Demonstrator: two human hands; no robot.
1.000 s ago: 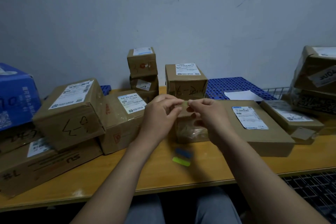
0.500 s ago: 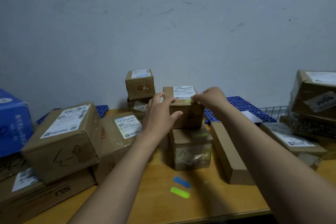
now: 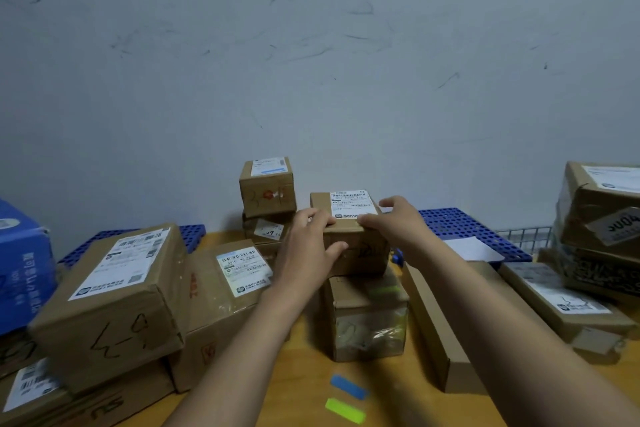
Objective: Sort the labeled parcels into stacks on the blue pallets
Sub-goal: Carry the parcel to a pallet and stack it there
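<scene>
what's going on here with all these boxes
A person is sorting cardboard parcels on a wooden table by a wall. Both hands are on one small labeled box: the left hand grips its near-left side and the right hand reaches over its top right. That box sits on a taped box. More parcels are piled left and right, a stack of two small boxes stands behind, and a blue pallet lies at the back right.
</scene>
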